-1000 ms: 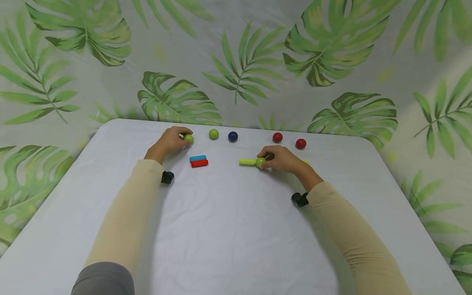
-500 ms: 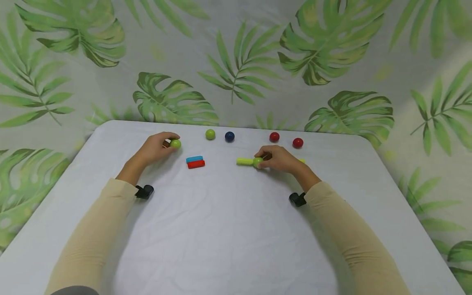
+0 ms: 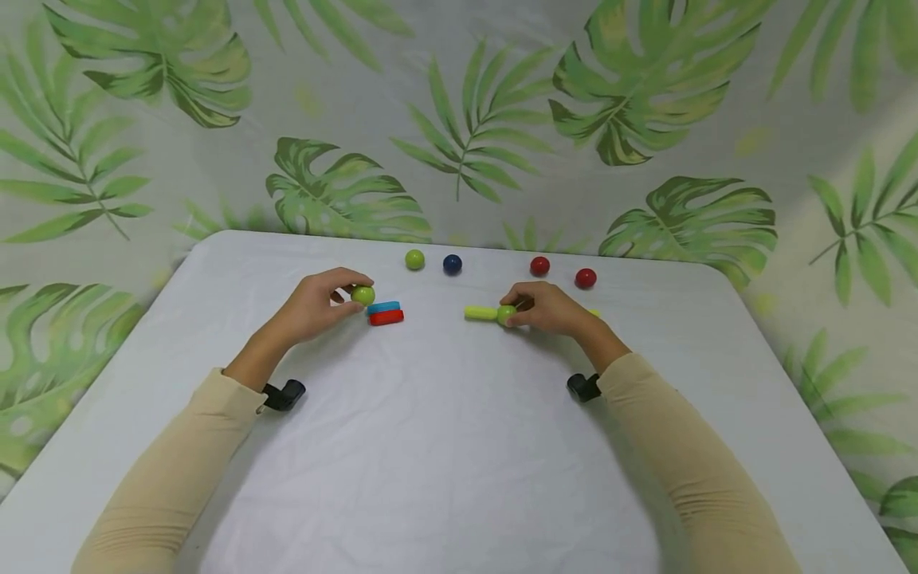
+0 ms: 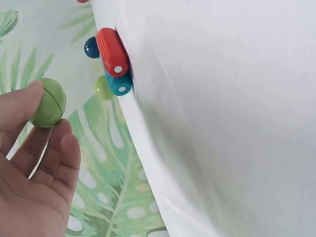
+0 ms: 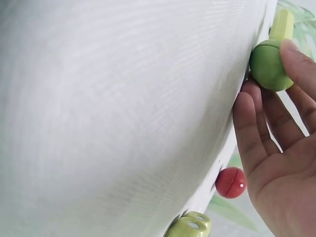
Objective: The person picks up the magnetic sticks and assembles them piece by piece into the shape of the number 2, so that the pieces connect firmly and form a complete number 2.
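My left hand (image 3: pixel 315 307) pinches a green ball (image 3: pixel 362 296) between thumb and fingers, at the left end of a blue rod (image 3: pixel 383 307) and a red rod (image 3: pixel 387 318) lying side by side. A seam runs round that green ball (image 4: pixel 48 102) in the left wrist view. Over to the right, my right hand (image 3: pixel 548 309) pinches another green ball (image 3: pixel 506 315), set against the right end of a yellow-green rod (image 3: pixel 480 313). Thumb and fingertips hold this ball (image 5: pixel 269 66) close to the cloth, the rod (image 5: pixel 282 23) beyond it.
Along the back of the white-covered table (image 3: pixel 459 446) sit a green ball (image 3: pixel 414 259), a dark blue ball (image 3: pixel 452 265) and two red balls (image 3: pixel 539 265), (image 3: pixel 586 278). Yellow-green rods (image 5: pixel 190 226) lie behind the right hand. A leaf-print cloth (image 3: pixel 473 119) hangs behind.
The left hand drew its green ball back from the far left part of the table, then brought it right to the blue and red rods. The right hand stays in place.
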A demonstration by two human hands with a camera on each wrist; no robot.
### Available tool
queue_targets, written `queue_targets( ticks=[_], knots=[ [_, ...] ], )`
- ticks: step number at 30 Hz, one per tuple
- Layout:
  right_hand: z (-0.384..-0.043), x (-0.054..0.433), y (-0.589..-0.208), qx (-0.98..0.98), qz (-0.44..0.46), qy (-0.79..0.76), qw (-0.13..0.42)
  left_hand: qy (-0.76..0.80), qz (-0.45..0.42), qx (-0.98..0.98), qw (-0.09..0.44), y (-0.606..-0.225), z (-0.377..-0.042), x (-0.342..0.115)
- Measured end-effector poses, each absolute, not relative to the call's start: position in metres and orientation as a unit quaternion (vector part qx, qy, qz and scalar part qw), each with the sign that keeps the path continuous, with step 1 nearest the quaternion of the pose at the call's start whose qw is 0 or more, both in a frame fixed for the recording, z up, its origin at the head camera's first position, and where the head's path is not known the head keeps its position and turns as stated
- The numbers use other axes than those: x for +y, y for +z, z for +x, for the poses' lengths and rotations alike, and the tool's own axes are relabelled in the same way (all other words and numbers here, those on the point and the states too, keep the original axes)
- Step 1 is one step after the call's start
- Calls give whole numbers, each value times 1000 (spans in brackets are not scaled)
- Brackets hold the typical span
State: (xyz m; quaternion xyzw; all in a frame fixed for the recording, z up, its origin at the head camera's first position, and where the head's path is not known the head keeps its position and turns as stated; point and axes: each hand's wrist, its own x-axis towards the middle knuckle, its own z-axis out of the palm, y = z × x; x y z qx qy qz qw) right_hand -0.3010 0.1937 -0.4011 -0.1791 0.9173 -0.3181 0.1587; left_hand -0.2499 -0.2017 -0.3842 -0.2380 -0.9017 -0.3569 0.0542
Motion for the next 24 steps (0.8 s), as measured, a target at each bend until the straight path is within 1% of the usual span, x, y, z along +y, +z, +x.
queue_targets(
  ticks=[7, 11, 18, 24],
  knots=[
    [-301, 194, -401, 916, -181, -321, 158, -383, -264, -884, 45, -387, -242, -194],
    [-301, 195, -399, 917, -184, -317, 159, -398, -274, -874, 50, -392, -242, -187],
    [-300, 197, -395, 919, -184, -311, 156, -412, -296, -861, 17, -391, -248, -160],
    [-300, 193, -398, 917, -188, -310, 164, -397, -309, -864, 10, -394, -251, -137]
  ],
)
